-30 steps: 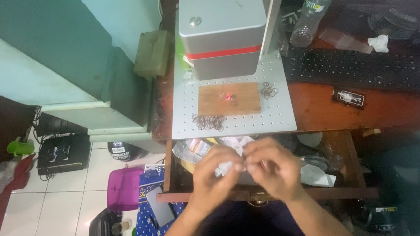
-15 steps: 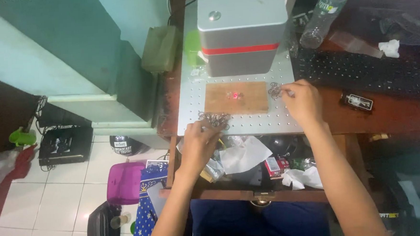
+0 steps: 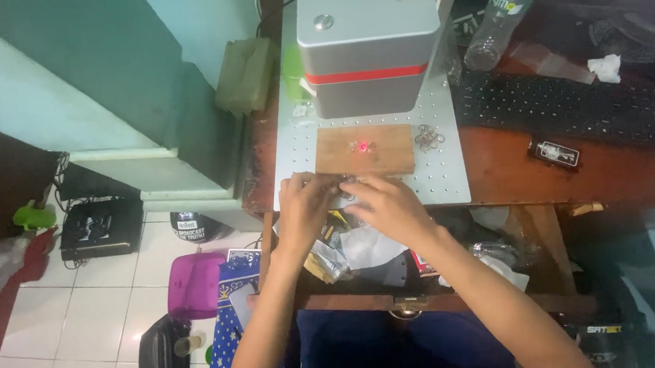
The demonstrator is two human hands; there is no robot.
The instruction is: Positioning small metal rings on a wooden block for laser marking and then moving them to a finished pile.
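A: Where are the hands?
B: Left hand (image 3: 302, 204) and right hand (image 3: 388, 203) meet over small metal rings (image 3: 346, 187) at the perforated plate's (image 3: 447, 178) near edge; fingers curled, whether clamped I cannot tell.
A: Beyond?
B: At twelve o'clock, a wooden board (image 3: 363, 150) with a red dot; then the grey machine (image 3: 365, 44); loose rings (image 3: 428, 137) at one o'clock.

home workshop: desktop laser engraver (image 3: 369, 44)

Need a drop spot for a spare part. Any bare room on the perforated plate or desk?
Perforated plate: free strip left of the wooden board, and the right front corner below the metal rings. Bare desk wood between plate and small black device. Crowded: front edge, where left hand and right hand meet; open drawer is cluttered.
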